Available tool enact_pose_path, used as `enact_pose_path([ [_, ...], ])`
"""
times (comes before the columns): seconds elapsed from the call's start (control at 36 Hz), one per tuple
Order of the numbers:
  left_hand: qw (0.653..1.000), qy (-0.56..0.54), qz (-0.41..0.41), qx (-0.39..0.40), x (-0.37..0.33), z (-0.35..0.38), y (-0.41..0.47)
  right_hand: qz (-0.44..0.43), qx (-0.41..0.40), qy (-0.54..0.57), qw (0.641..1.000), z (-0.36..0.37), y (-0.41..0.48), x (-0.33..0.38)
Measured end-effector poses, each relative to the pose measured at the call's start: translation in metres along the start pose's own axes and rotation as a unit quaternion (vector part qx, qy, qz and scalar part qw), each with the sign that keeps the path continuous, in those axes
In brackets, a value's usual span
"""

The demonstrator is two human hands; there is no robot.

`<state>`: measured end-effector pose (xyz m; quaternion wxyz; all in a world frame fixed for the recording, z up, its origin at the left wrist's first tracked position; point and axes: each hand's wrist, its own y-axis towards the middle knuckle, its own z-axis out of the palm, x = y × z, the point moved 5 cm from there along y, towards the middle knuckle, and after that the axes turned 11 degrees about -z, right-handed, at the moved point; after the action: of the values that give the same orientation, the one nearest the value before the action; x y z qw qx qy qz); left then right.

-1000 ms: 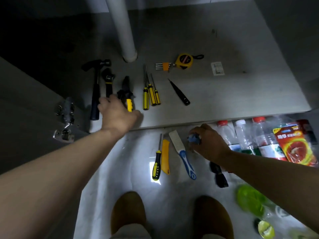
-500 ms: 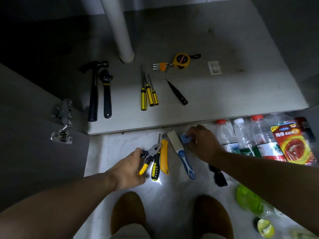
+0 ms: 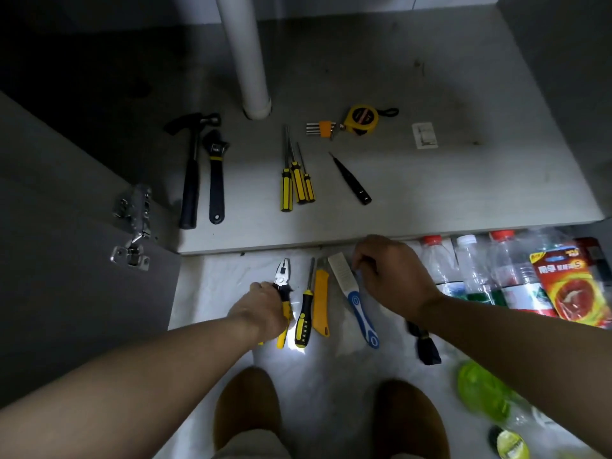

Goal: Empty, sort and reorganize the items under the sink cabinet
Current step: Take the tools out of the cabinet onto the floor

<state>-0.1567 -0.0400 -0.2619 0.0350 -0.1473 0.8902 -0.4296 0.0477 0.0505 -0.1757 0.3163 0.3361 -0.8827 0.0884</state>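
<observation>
While our left hand (image 3: pixel 265 304) closes around the yellow-and-black handled steel pliers (image 3: pixel 283 289), we lower them onto the pale floor (image 3: pixel 212 293) just left of the yellow-and-black screwdriver (image 3: pixel 305 318) and the yellow utility knife (image 3: pixel 321 303). Our right hand (image 3: pixel 389 273) is curled at the head of the white brush with the blue handle (image 3: pixel 352 294); whether it pinches anything we cannot tell. To do this well, we should lay the pliers parallel to their neighbours, nose toward the cabinet, close but not overlapping. A black claw hammer (image 3: pixel 192 170) and black adjustable wrench (image 3: pixel 217 175) remain on the grey cabinet floor (image 3: pixel 430 187), still to come out.
</observation>
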Motion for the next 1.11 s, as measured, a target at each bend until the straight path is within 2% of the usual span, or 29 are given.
enact_pose_path([
  [0.08,0.999,-0.027,-0.008,-0.043,0.0,-0.034,-0.011,-0.021,-0.034,0.019,0.999,-0.007,0.017,0.011],
  [0.14,0.988,-0.063,0.028,-0.14,-0.004,-0.064,-0.018,-0.023,-0.052,0.023,0.998,-0.009,0.032,0.015],
  [0.22,0.933,-0.183,0.096,-0.295,-0.007,-0.107,-0.032,0.018,-0.044,0.033,0.998,-0.004,0.062,0.009],
  [0.31,0.867,-0.328,0.082,-0.365,-0.002,-0.141,-0.027,0.072,-0.021,0.027,0.997,0.004,0.092,0.0],
  [0.36,0.859,-0.381,0.043,-0.339,0.0,-0.155,-0.011,0.09,-0.026,0.022,0.995,0.007,0.108,-0.001],
  [0.44,0.879,-0.386,0.034,-0.277,-0.008,-0.164,0.01,0.083,-0.031,0.019,0.996,0.01,0.126,0.002],
  [0.5,0.886,-0.366,0.043,-0.283,-0.015,-0.166,0.016,0.066,-0.019,-0.013,0.998,0.013,0.133,0.004],
  [0.64,0.894,-0.36,-0.001,-0.267,-0.016,-0.167,0.019,0.067,-0.035,-0.066,0.995,0.009,0.133,0.008],
  [0.81,0.903,-0.344,-0.04,-0.256,0.003,-0.147,0.013,0.1,0.012,-0.098,0.99,0.004,0.111,0.002],
  [0.89,0.902,-0.358,-0.007,-0.24,0.016,-0.121,0.001,0.066,0.001,-0.062,0.996,-0.004,0.079,0.005],
  [1.0,0.905,-0.334,0.107,-0.24,0.017,-0.088,-0.019,-0.03,0.014,0.007,0.999,-0.014,0.02,0.007],
  [1.06,0.91,-0.298,0.16,-0.241,0.014,-0.074,-0.027,-0.011,0.044,0.027,0.999,-0.012,-0.01,0.0],
  [1.11,0.923,-0.246,0.191,-0.226,0.009,-0.058,-0.033,0.045,0.074,0.032,0.996,-0.004,-0.037,-0.016],
])
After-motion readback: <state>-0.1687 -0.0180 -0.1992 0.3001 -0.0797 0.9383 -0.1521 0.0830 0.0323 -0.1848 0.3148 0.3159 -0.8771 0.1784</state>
